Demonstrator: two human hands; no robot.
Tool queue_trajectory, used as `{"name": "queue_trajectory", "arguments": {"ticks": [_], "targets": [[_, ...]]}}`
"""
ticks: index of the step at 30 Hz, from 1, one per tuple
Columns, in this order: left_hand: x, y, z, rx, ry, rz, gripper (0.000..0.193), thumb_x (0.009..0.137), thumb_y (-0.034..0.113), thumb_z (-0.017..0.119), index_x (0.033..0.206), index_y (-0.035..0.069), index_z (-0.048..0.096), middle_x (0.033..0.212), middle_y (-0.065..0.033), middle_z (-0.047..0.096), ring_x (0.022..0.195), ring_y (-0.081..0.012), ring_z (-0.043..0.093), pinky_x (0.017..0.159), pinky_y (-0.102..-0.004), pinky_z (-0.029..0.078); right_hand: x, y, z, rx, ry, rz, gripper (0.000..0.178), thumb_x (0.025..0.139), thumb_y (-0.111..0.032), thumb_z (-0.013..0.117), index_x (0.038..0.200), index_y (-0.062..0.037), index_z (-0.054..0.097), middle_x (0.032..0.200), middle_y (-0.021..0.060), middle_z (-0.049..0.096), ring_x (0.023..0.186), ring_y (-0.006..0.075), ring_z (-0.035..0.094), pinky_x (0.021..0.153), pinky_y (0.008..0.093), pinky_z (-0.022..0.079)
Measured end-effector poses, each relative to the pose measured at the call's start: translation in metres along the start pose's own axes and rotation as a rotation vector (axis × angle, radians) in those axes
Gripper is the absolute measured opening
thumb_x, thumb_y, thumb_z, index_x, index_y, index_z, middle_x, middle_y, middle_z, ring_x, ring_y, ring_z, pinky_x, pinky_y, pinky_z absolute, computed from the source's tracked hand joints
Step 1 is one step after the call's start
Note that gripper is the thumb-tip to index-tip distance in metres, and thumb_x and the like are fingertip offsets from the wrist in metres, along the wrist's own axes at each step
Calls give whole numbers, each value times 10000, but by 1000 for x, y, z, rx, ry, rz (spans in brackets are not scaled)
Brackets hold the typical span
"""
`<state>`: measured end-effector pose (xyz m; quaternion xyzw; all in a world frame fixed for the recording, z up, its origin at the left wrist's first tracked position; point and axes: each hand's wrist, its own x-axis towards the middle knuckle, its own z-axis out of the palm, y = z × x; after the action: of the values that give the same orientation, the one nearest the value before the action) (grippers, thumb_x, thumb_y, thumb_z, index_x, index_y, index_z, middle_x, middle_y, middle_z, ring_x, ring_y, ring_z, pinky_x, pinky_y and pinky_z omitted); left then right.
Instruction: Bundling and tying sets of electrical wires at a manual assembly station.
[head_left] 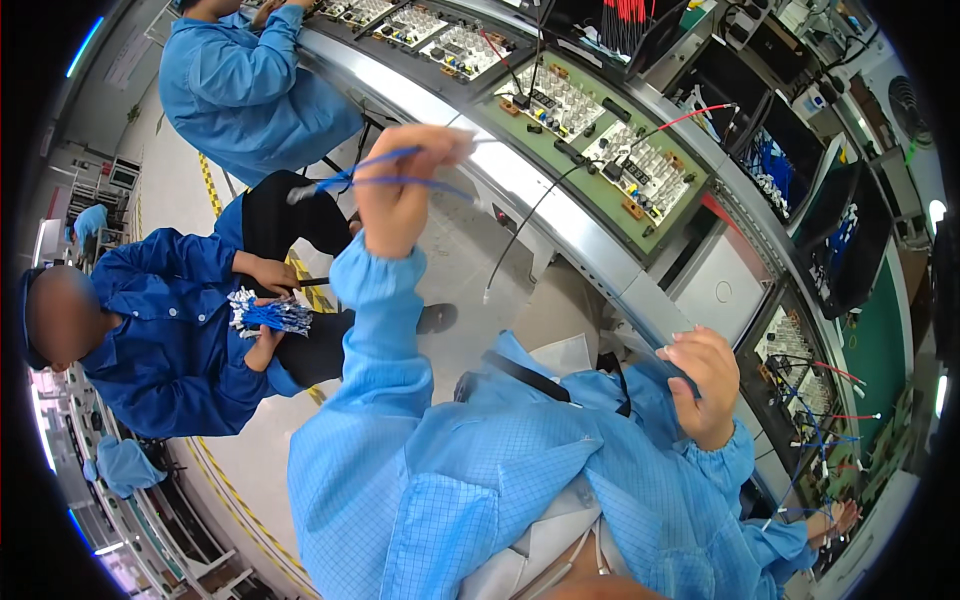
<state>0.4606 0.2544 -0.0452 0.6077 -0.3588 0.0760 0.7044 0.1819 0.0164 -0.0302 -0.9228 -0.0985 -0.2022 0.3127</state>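
Observation:
Raised over the aisle, my left hand (400, 195) pinches thin blue wires (375, 183), with light ends sticking out on both sides; it is slightly smeared by motion. My right hand (705, 385) hangs near the bench's front edge, fingers apart and holding nothing. Between and beyond my hands, a green fixture (610, 165) carries white circuit boards (640, 178) crowded with small parts. A black lead (518, 240) with a pale tip droops from the fixture over the metal edge.
A seated person (165, 330) in dark blue on the left holds a bundle of blue-and-white wires (270, 315). Another person (230, 90) works farther along the bench. Black bins (770, 160) with wires stand behind the fixture. At right, a sleeve and hand (830, 522) reach another board.

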Motion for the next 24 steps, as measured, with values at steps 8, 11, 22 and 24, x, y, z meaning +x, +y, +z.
{"name": "queue_trajectory", "arguments": {"ticks": [8, 11, 22, 24], "targets": [[62, -73, 15, 158, -222, -43, 94, 934, -1, 502, 981, -60, 558, 983, -141, 666, 878, -219, 674, 784, -294, 549, -2, -5, 16, 105, -21, 85, 204, 830, -122, 572, 1015, -51, 619, 925, 102, 676, 927, 324, 619, 856, 451, 471], [90, -89, 16, 242, -376, -191, 97, 917, -37, 483, 955, -48, 572, 966, -119, 671, 887, -205, 674, 765, -281, 554, 7, -12, 46, 349, -181, 200, 215, 832, -131, 593, 1029, -56, 635, 948, 96, 667, 923, 300, 619, 830, 392, 484], [90, -112, 35, 216, -405, -337, 355, 799, -172, 309, 982, -22, 573, 973, -123, 666, 786, -223, 701, 686, -290, 589, 15, -24, 107, 414, -372, 83, 180, 872, -177, 591, 1021, -91, 644, 960, 64, 646, 916, 250, 600, 801, 346, 467], [90, -116, 35, 184, -344, -400, 347, 797, -169, 319, 983, -23, 573, 977, -127, 661, 779, -224, 700, 677, -293, 593, 13, -22, 106, 388, -376, 105, 176, 872, -177, 591, 1017, -93, 647, 955, 61, 647, 908, 246, 601, 794, 344, 467]]}}
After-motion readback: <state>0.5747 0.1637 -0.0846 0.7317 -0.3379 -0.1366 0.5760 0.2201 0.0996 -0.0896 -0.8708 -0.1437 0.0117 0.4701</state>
